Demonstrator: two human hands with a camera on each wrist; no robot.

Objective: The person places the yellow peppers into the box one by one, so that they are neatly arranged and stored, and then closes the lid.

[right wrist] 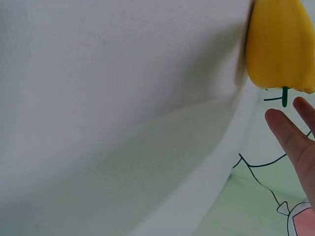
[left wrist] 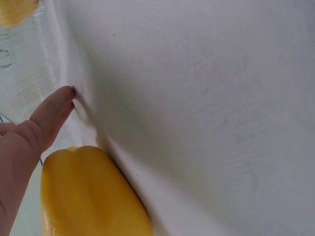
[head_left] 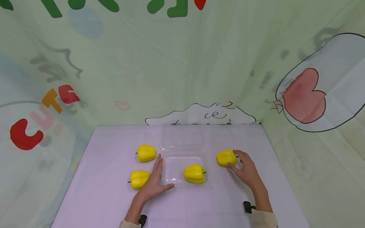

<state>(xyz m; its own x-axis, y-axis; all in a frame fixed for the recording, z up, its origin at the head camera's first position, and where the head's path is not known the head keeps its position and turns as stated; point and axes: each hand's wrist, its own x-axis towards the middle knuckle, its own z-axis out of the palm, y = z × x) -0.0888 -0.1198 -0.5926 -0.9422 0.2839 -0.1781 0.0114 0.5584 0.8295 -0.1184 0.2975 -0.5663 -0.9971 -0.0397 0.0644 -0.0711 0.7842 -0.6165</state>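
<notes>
A clear plastic clamshell box [head_left: 173, 171] lies unfolded mid-table, its lid [head_left: 182, 136] flat toward the back. One yellow bell pepper [head_left: 193, 173] sits in the right part of its tray. My left hand [head_left: 152, 185] stretches along the tray's left edge, fingers straight and thumb spread at the front corner. Another yellow pepper [left wrist: 93, 196] lies right beside that hand, partly covered by it in the head view. At the right, my right hand [head_left: 246, 169] reaches around a yellow pepper [head_left: 226, 157] on the table. In the right wrist view its fingers [right wrist: 288, 132] are spread near the green stem, with a gap showing.
A further yellow pepper [head_left: 146, 153] lies left of the box, toward the back. The white table [head_left: 108, 158] ends at a printed cloth backdrop [head_left: 171, 69], which also hangs along both sides.
</notes>
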